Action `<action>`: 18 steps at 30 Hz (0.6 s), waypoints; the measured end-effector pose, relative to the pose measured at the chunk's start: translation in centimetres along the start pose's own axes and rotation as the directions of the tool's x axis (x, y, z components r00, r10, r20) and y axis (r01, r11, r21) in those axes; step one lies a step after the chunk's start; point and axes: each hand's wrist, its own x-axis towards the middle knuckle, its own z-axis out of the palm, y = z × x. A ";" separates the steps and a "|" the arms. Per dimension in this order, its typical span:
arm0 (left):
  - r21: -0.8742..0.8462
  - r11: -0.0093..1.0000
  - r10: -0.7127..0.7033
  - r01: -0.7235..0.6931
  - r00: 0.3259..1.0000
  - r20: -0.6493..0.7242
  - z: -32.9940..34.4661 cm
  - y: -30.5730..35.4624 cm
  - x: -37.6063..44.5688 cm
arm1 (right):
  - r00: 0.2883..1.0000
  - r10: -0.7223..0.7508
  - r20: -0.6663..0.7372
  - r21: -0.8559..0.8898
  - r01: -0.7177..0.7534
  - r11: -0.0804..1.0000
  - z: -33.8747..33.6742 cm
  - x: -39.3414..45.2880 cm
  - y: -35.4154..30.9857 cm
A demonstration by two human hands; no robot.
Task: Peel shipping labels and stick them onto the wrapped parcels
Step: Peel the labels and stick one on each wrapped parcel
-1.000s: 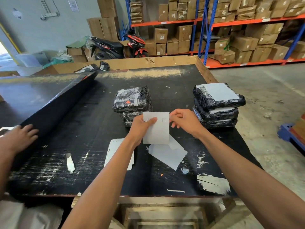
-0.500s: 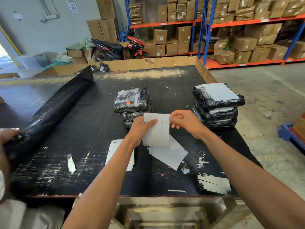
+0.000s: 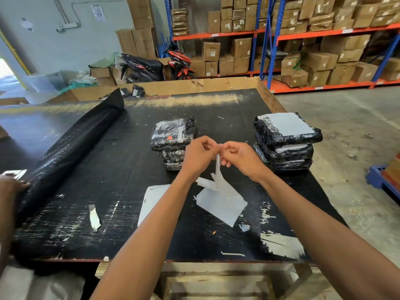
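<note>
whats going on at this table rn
A person is peeling a shipping label: the left hand and right hand both pinch its top edge above the black table. The stack of wrapped parcels at right has a label on top; the stack behind the hands has none showing.

table point(image 3: 151, 245) | roll point(image 3: 71, 148) left | unlabelled stack point(image 3: 174, 139) centre | labelled stack point(image 3: 285, 141) right (table's edge)
</note>
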 end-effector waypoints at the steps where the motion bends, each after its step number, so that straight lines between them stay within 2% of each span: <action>1: -0.020 1.000 -0.009 0.009 1.000 0.006 0.0 -0.1 0.1 | 1.000 -0.004 -0.008 -0.012 0.004 1.000 0.0 0.0 0.0; 9: -0.252 0.965 -0.067 0.073 0.997 0.032 0.2 -0.3 0.2 | 0.995 -0.054 -0.081 -0.093 0.047 0.995 0.1 0.2 -0.5; 13: -0.287 0.954 -0.087 0.087 0.996 0.013 0.3 -0.4 0.4 | 0.994 -0.044 -0.096 -0.108 0.034 0.994 0.2 0.3 -0.6; 18: -0.490 0.854 -0.228 0.172 0.972 -0.057 0.3 -0.1 0.5 | 0.979 0.044 -0.200 0.021 -0.040 0.999 0.0 0.7 0.7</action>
